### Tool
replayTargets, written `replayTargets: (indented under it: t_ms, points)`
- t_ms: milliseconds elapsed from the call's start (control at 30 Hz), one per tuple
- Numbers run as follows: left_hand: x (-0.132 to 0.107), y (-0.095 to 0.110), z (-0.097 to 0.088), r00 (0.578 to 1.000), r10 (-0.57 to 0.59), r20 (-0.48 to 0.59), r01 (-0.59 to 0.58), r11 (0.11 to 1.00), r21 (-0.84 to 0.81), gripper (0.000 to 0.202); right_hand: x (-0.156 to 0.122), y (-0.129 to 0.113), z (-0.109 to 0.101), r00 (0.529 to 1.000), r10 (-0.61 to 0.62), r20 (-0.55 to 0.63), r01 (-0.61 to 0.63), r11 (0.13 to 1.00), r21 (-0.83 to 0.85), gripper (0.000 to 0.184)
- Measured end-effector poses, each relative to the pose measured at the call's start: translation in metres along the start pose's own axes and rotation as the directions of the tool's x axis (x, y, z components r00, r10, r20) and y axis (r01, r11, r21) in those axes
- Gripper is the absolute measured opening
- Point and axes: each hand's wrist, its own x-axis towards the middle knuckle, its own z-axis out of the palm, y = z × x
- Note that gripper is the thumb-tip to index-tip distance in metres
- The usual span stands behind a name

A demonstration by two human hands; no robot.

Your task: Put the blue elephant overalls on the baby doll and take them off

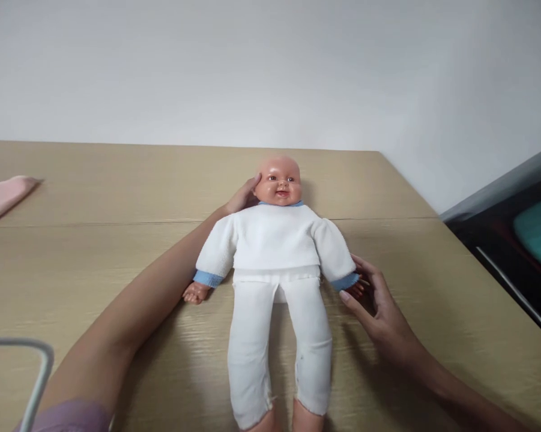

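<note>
A baby doll lies on its back, its head towards the far side. It wears a white fleece top with blue collar and cuffs, and its legs have white coverings that end above the bare lower legs. My left hand holds the side of the doll's head, the thumb against it and the other fingers hidden behind. At the doll's other side, my right hand is around its small hand and blue cuff, thumb in front and fingers behind.
The doll rests on a light wood-grain table with a seam across it. Pink cloth lies at the left edge. A pale curved rod shows at lower left. Beyond the right edge is a dark object with a teal area. A wall stands behind.
</note>
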Motion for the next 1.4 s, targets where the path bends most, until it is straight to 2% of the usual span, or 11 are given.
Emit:
replayTargets:
  t_ms: [167, 367, 467, 567, 800, 1033, 1167, 1400]
  points:
    - [-0.001, 0.000, 0.006, 1.000, 0.024, 0.012, -0.023, 0.999, -0.031, 0.082, 0.001, 0.002, -0.006, 1.000, 0.009, -0.005, -0.009, 0.999, -0.041, 0.069]
    - [-0.004, -0.006, 0.001, 0.998, 0.055, 0.023, -0.055, 0.998, -0.013, 0.083, 0.000, 0.006, -0.008, 1.000, 0.013, 0.010, -0.012, 0.996, -0.084, 0.069]
    - [-0.005, -0.007, -0.005, 0.995, 0.089, -0.046, -0.089, 0.996, 0.011, 0.094, -0.002, 0.006, -0.008, 1.000, -0.002, 0.025, 0.005, 0.992, -0.124, 0.070]
    - [-0.007, -0.007, -0.012, 0.988, 0.067, -0.136, -0.056, 0.995, 0.082, 0.103, -0.002, 0.005, -0.009, 1.000, 0.001, 0.030, 0.004, 0.986, -0.167, 0.071]
    - [-0.008, -0.004, -0.014, 0.982, 0.059, -0.181, -0.040, 0.994, 0.107, 0.096, -0.004, 0.001, -0.010, 0.999, -0.023, 0.039, 0.032, 0.969, -0.245, 0.070]
    - [-0.004, -0.002, -0.010, 0.985, 0.086, -0.152, -0.063, 0.987, 0.148, 0.096, -0.005, 0.001, -0.012, 0.991, -0.118, 0.062, 0.133, 0.913, -0.387, 0.065]
    - [-0.005, -0.003, -0.009, 0.980, 0.076, -0.183, -0.054, 0.991, 0.121, 0.091, -0.005, 0.000, -0.011, 0.983, -0.168, 0.070, 0.182, 0.873, -0.453, 0.063]
    - [-0.005, -0.003, -0.006, 0.991, 0.057, -0.118, -0.051, 0.997, 0.055, 0.081, -0.005, -0.001, -0.011, 0.973, -0.215, 0.088, 0.229, 0.827, -0.513, 0.061]
